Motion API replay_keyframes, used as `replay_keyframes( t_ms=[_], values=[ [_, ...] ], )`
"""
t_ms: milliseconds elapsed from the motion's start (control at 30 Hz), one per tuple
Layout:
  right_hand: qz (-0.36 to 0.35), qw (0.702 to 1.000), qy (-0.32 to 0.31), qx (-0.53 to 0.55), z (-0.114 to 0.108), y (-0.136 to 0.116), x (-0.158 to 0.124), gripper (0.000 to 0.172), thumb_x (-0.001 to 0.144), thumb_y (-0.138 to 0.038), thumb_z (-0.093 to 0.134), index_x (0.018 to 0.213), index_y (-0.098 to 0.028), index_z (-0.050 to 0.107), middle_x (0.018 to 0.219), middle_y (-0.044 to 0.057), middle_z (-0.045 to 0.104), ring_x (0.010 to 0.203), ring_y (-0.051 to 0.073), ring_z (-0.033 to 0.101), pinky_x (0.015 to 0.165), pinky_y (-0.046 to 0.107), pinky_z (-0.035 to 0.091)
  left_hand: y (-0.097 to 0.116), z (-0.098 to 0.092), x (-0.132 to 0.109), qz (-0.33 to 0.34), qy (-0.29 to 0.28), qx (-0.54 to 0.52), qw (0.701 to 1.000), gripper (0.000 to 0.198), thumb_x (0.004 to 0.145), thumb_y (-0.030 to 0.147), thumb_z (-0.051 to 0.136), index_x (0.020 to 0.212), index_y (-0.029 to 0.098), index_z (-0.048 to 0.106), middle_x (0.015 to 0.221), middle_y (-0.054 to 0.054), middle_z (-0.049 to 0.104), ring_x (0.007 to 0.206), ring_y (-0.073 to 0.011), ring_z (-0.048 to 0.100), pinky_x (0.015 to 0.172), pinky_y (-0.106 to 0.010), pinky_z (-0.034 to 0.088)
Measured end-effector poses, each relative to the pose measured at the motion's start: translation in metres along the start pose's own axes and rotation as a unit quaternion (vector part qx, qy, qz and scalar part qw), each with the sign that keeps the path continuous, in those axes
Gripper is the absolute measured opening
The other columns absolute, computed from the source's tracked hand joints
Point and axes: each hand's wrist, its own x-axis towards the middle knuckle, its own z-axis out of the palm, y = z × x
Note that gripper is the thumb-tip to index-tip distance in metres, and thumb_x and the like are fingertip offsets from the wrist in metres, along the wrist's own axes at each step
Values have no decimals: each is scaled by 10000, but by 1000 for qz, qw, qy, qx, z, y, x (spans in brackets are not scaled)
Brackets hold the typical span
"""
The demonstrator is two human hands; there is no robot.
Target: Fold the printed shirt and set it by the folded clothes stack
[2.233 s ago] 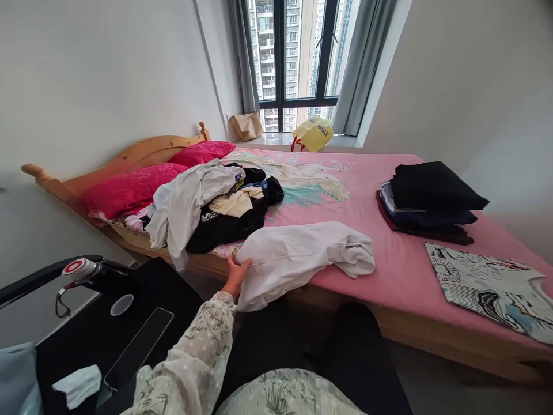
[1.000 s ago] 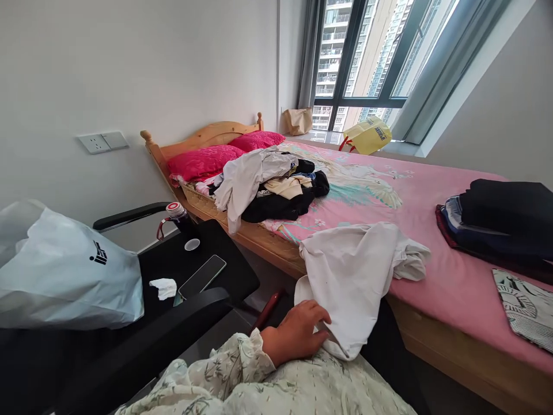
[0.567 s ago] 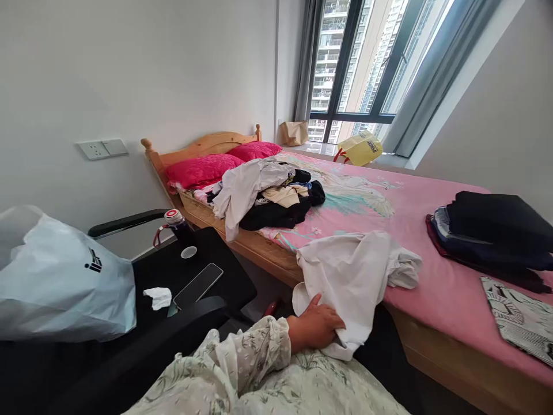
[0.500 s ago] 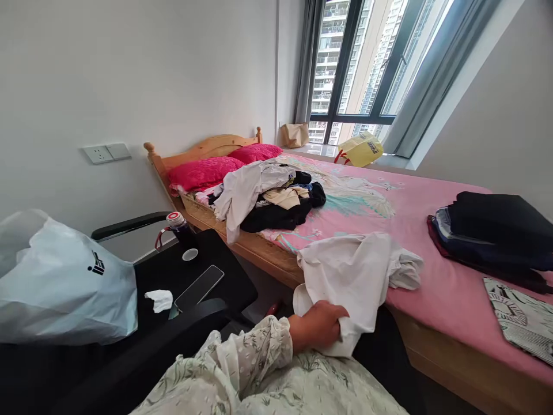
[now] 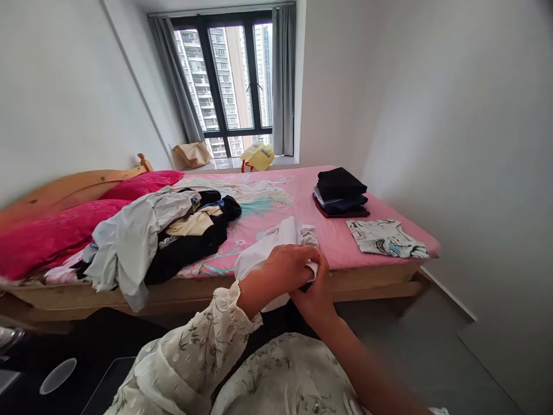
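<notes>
White garment at the pink bed's edge: my left hand and right hand both pinch its cloth, fingers closed.

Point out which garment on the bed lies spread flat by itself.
The white patterned T-shirt near the bed's foot corner: flat and alone, unlike the folded dark stack or heaped clothes.

Bed runs from near edge back to window. Pillows at left end, clothes heap just right of them. Folded stack far right, flat shirt in front of it. Garment btwn heap & stack, at near edge, both hands on it. Two bags on sill behind.
</notes>
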Motion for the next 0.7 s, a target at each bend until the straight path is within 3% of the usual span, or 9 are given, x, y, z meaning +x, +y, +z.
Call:
replay_keyframes(
  t_ms=[100,167,200,300,400,567,700],
  values=[
    [29,999,-22,7,-12,10,17,389,732,-211,522,1120,-201,495,963,49,615,866,197,577,755,308,444,3,4,-1,1,-16,30,999,311,731,195,510,993,284,652,897,23,697,840,-165,624,722,-248,422],
    [37,998,-52,6,-25,12,23,166,762,-205,456,878,-201,575,776,3,594,712,150,531,671,256,406,-9,6,-3,-24,-17,55,998,240,765,324,535,966,271,655,837,8,690,795,-178,622,690,-257,418],
    [52,996,-67,20,-31,12,24,140,774,-215,436,801,-196,572,702,-12,556,647,130,486,619,236,380,-18,7,-5,-34,-20,67,997,235,768,370,542,945,268,659,812,4,685,781,-184,620,678,-259,413],
    [151,973,-123,124,-45,4,23,159,787,-250,403,805,-194,550,568,-54,401,508,93,318,478,205,275,-53,15,-8,-77,-17,78,994,192,749,301,551,892,270,675,839,-8,681,807,-192,613,690,-263,400],
    [189,960,-141,153,-62,-2,23,165,781,-289,441,833,-187,560,535,-68,315,484,80,238,445,197,217,-97,23,-11,-203,72,9,976,239,705,206,545,880,278,692,942,-18,678,888,-198,599,748,-265,397],
    [202,974,-11,99,-108,14,31,302,713,-450,620,837,-175,602,624,-37,478,565,99,393,510,201,316,-169,23,-27,-344,184,-100,915,264,655,185,557,873,219,702,937,-61,687,932,-242,585,783,-291,412],
    [225,969,89,49,-143,30,35,383,672,-511,651,880,-190,638,678,-14,569,629,143,490,562,226,383,-192,18,-34,-387,243,-252,853,292,622,192,559,887,177,681,787,-49,676,792,-210,596,705,-281,445]
  ],
)
